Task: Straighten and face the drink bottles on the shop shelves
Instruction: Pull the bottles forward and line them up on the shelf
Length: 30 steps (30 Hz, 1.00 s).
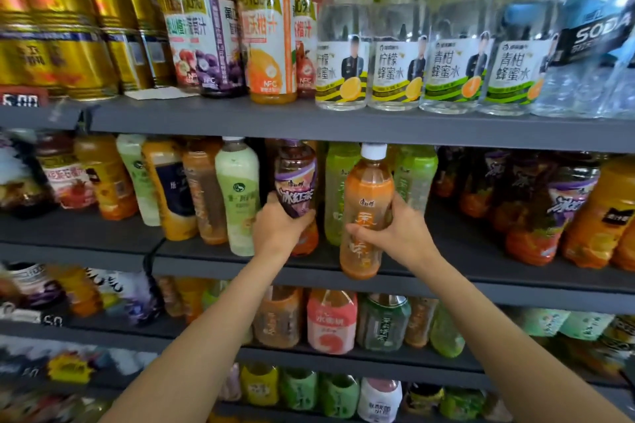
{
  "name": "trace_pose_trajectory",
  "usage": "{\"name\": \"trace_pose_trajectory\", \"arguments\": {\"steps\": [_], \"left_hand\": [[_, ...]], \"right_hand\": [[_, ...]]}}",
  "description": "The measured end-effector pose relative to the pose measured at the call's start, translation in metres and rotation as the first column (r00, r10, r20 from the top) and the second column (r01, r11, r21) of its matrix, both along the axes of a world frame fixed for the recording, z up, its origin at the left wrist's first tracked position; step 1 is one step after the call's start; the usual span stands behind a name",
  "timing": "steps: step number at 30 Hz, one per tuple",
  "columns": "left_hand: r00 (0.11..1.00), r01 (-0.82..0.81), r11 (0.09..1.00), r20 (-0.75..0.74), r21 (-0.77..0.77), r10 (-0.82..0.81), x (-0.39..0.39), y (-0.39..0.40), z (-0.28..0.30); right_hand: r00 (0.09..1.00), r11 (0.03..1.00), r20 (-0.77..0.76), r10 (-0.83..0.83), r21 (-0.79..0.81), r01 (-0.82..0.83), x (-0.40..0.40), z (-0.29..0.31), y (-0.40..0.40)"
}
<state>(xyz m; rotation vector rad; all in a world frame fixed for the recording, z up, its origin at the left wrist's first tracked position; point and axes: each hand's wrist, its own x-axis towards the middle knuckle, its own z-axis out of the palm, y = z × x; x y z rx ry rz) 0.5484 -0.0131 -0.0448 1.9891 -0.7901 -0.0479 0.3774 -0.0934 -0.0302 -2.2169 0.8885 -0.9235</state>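
Observation:
On the middle shelf point(446, 280), my left hand point(280, 228) grips the lower part of a purple-labelled iced tea bottle point(297, 178) that stands upright among its neighbours. My right hand point(398, 233) holds an orange tea bottle with a white cap point(366, 196) by its middle. That bottle is out past the shelf's front edge, its base hanging in front of the shelf lip. Green tea bottles point(338, 189) stand just behind and between the two held bottles.
The top shelf carries gold cans point(65, 34), juice bottles point(268, 31), honey-water bottles point(395, 55) and soda water point(594, 45). Pale green bottles point(238, 192) stand left of my left hand, more purple-labelled ones point(563, 203) at right. Lower shelves hold pink and green bottles point(331, 321).

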Motion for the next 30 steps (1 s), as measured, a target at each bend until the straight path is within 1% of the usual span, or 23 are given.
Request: {"name": "trace_pose_trajectory", "arguments": {"steps": [3,5,9,14,17,20,23,25,26,27,28,29,30], "left_hand": [[0.991,0.084,0.995,0.102,0.061,-0.090,0.012,0.016,0.002],[0.980,0.142,0.988,0.131,0.062,-0.149,0.021,0.031,0.003],[0.964,0.220,0.971,0.130,0.095,-0.231,0.044,0.057,0.003],[0.934,0.329,0.938,0.105,0.113,-0.340,0.059,0.072,0.007],[0.915,0.382,0.916,0.088,0.121,-0.394,0.064,0.075,0.010],[0.905,0.405,0.907,0.089,0.119,-0.416,0.066,0.076,0.011],[0.899,0.411,0.904,0.114,0.116,-0.423,0.064,0.078,0.011],[0.897,0.407,0.905,0.133,0.118,-0.421,0.064,0.079,0.010],[0.889,0.416,0.901,0.151,0.124,-0.432,0.062,0.079,0.010],[0.876,0.436,0.891,0.167,0.125,-0.452,0.059,0.079,0.010],[0.862,0.463,0.879,0.171,0.116,-0.477,0.053,0.078,0.010],[0.847,0.495,0.863,0.162,0.105,-0.506,0.045,0.075,0.011],[0.836,0.520,0.849,0.149,0.096,-0.529,0.036,0.072,0.012]], "right_hand": [[0.997,0.999,-0.059,-0.052,-0.019,0.051,0.022,0.002,0.007],[0.988,0.994,-0.116,-0.104,-0.039,0.100,0.037,0.003,0.011],[0.966,0.982,-0.188,-0.178,-0.093,0.162,0.071,0.004,0.025],[0.950,0.964,-0.167,-0.263,-0.088,0.252,0.114,0.001,0.038],[0.920,0.941,-0.199,-0.336,-0.118,0.318,0.133,0.004,0.043],[0.901,0.933,-0.243,-0.360,-0.089,0.349,0.142,0.006,0.044],[0.939,0.953,-0.166,-0.301,-0.035,0.300,0.131,0.003,0.043],[0.967,0.972,-0.099,-0.235,-0.006,0.235,0.114,0.006,0.050],[0.985,0.982,-0.033,-0.168,0.077,0.170,0.104,0.009,0.053],[0.994,0.973,0.057,-0.091,0.216,0.076,0.092,0.014,0.056],[0.988,0.930,0.148,-0.032,0.366,-0.025,0.081,0.021,0.058],[0.974,0.876,0.227,-0.005,0.471,-0.105,0.070,0.028,0.059],[0.964,0.852,0.265,-0.015,0.508,-0.126,0.061,0.032,0.058]]}}
